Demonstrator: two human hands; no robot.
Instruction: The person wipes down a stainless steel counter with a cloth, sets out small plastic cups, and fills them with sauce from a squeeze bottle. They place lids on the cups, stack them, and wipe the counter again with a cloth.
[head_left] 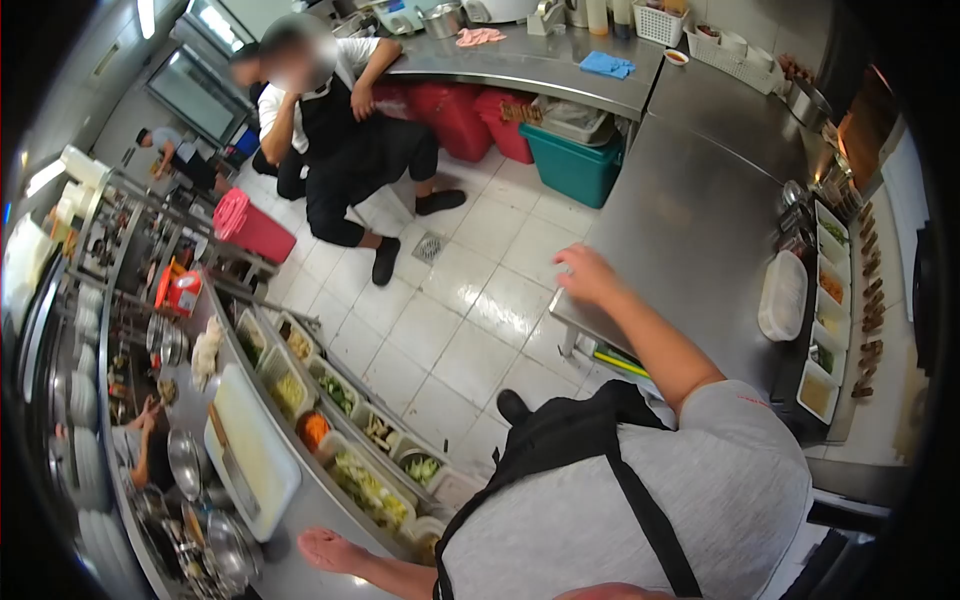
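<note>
The cutting board [268, 462] is looking creamy with white edges, and the knife [234, 464] is showing a brown handle. The steel worktop [690, 220] is shining plain silver-grey. That shredded veg [313, 431] is popping bright orange, the storage tub [570, 165] is going full teal, and the folded cloth [607, 65] is flashing sky blue. The T-shirt [720, 475] is coming up kinda heathered grey, the apron [545, 445] is going solid black, and the floor tiles [400, 330] are making a white grid with darker lines.
</note>
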